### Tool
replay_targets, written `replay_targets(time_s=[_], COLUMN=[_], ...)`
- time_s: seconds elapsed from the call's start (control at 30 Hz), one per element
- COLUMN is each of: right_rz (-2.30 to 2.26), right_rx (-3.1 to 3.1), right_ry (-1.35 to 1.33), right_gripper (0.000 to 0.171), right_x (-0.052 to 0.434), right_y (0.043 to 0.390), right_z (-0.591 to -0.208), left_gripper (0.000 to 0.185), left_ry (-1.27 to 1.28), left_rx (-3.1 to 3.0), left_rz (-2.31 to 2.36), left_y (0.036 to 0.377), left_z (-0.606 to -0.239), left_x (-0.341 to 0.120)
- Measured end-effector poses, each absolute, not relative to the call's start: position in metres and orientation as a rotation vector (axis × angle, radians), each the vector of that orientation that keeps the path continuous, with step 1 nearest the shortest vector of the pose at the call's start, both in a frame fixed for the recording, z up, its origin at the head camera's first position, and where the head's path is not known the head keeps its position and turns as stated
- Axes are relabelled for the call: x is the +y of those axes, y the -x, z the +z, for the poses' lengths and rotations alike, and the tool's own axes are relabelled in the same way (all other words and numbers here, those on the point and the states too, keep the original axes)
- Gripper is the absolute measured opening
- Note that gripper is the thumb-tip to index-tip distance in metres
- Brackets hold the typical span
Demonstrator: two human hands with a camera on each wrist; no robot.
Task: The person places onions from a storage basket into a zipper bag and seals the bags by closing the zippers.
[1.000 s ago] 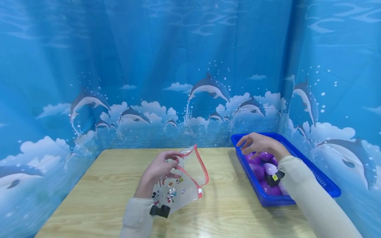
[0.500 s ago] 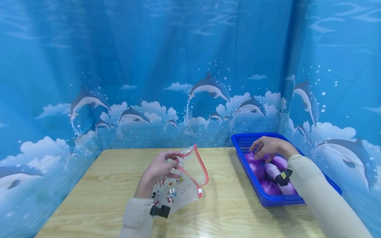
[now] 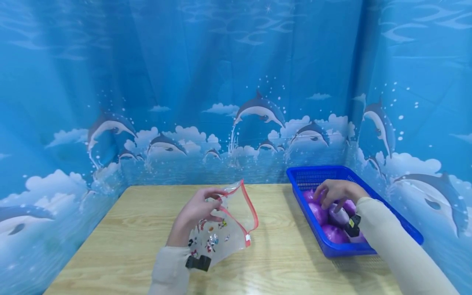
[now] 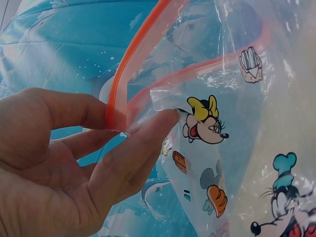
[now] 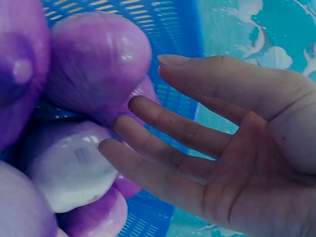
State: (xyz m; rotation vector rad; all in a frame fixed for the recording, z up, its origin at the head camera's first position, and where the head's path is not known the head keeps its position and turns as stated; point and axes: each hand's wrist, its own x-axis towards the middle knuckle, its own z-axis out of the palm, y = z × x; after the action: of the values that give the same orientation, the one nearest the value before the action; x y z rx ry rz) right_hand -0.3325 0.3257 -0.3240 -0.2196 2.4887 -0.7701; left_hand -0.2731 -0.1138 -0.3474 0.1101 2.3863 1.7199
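Observation:
My left hand [image 3: 197, 209] pinches the top edge of a clear zip bag [image 3: 233, 237] with a red zipper rim and cartoon prints. Its mouth gapes toward the right, and a white slider sits at the rim's lower corner. In the left wrist view, thumb and fingers [image 4: 140, 158] grip the rim. Over the blue basket my right hand [image 3: 338, 191] reaches down, thumb and fingers spread with nothing between them. Its fingertips come right up to a glossy purple onion-shaped piece [image 5: 98, 61] and a purple-and-white piece [image 5: 74, 168] in the right wrist view.
The blue plastic basket [image 3: 307, 224] with slotted walls stands at the table's right side, holding several purple pieces. Bag and basket share a light wooden table [image 3: 129, 233]. A blue dolphin-print curtain [image 3: 206, 82] hangs behind and at both sides.
My right hand has moved slightly right and lowered into the basket, closer to the purple pieces. The left hand and the bag have stayed where they were.

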Motion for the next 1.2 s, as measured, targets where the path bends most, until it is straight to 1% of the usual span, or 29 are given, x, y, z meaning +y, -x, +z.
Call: replay_targets(time_s=[0.17,0.4,0.57,0.93,1.2], right_rz=[-0.77,-0.748,-0.728,-0.72,-0.756], right_rx=[2.476,2.467,2.488,2.489,2.476], right_ry=[0.247,0.278,0.241,0.194,0.288], right_gripper=[0.059,0.061,0.062,0.071,0.067], right_x=[0.324,0.317,0.311,0.31,0.315], right_y=[0.334,0.336,0.337,0.339,0.337], right_z=[-0.333,-0.34,-0.343,-0.35,-0.35], left_gripper=[0.033,0.033,0.034,0.035,0.035], left_ry=[-0.117,-0.131,-0.122,-0.106,-0.108], left_rx=[2.383,2.382,2.38,2.377,2.384], left_rz=[1.724,1.732,1.735,1.736,1.733], left_y=[0.274,0.274,0.274,0.274,0.274], left_z=[-0.349,-0.349,-0.349,-0.348,-0.348], left_x=[-0.114,-0.115,-0.115,-0.116,-0.116])
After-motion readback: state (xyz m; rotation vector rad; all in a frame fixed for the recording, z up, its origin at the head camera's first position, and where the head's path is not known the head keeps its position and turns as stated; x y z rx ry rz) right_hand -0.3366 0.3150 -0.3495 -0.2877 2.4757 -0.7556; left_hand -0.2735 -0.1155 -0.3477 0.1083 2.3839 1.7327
